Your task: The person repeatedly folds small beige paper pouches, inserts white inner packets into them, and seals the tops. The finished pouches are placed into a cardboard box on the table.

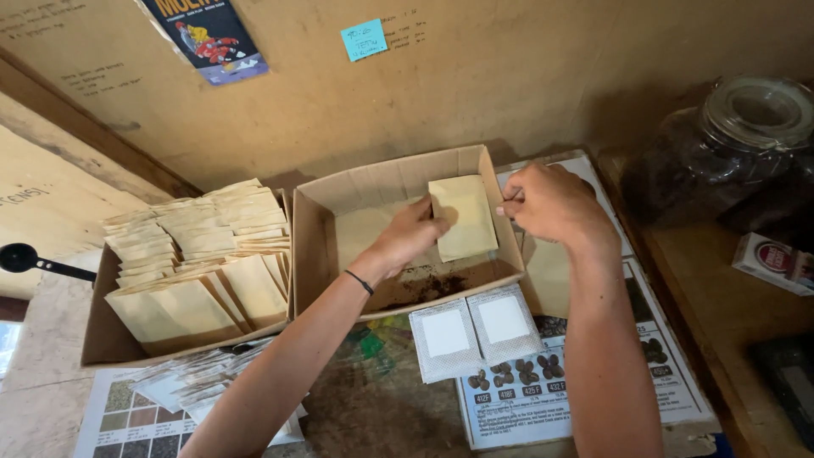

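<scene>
Kraft pouch [462, 216] pinched in left hand [413, 233] inside cardboard box [398, 182]; right hand [551, 203] grip closed just beside, stacked pouches [199, 254] left.

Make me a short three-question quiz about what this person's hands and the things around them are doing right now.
1. True or false: the left hand holds a tan paper pouch over the open cardboard box.
2. Which box holds the many stacked tan pouches? A) the one left of the open box B) the one under the hands C) the one by the glass jar
3. Fill in: the two flat white packets lie just in front of the open box, on a printed ____.

Key: 1 true; 2 A; 3 sheet. The right hand is at the pouch's right edge; whether it grips cannot be told.
</scene>
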